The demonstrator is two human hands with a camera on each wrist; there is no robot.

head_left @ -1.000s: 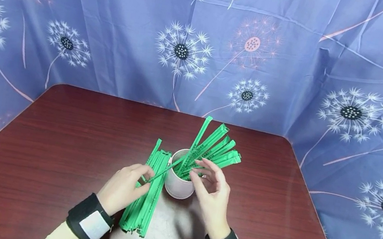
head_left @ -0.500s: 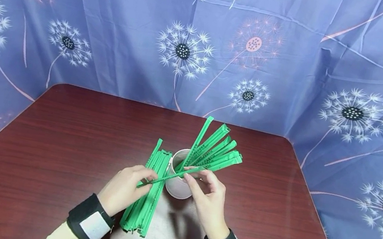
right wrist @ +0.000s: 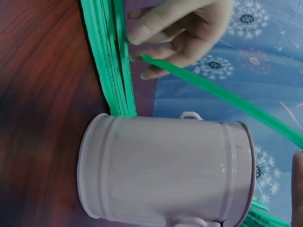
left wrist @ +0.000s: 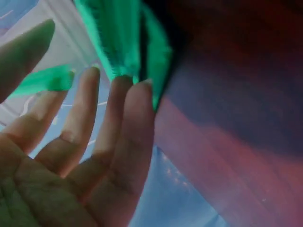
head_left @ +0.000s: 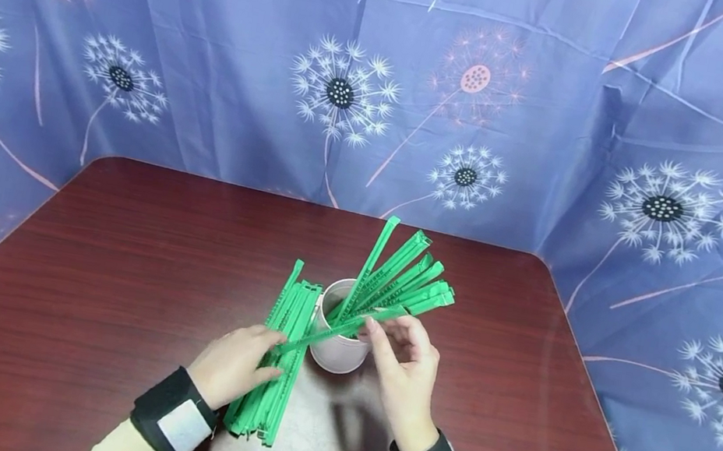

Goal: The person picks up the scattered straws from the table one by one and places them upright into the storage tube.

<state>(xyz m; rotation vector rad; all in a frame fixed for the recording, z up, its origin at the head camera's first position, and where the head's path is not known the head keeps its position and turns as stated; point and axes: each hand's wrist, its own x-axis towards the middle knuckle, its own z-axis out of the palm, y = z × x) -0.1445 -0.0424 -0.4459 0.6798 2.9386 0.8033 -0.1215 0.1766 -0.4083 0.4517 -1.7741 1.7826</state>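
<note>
My right hand [head_left: 406, 378] pinches a long, thin green wrapped straw [head_left: 330, 332] that slants across the front of the cup's mouth. My left hand [head_left: 233, 364] is at the straw's lower end; in the left wrist view the straw's tip [left wrist: 49, 79] lies against a finger, with the thumb apart. Below the left fingers lies a stacked pile of green wrapped straws [head_left: 266, 400]. To its right stands a white cup [head_left: 337, 356] with small handles, seen from the side in the right wrist view. Several green wrapped straws [head_left: 401, 263] lean rightward out of it.
A dark red wooden table [head_left: 188, 245] carries everything. Blue cloth [head_left: 245, 65] with dandelion prints hangs behind and at both sides. One straw [head_left: 293, 278] in the pile sticks out farther toward the back.
The right hand came down to the straw and took hold of it near the cup's rim. The left thumb and fingers have parted from the straw's lower end. The straw now lies flatter.
</note>
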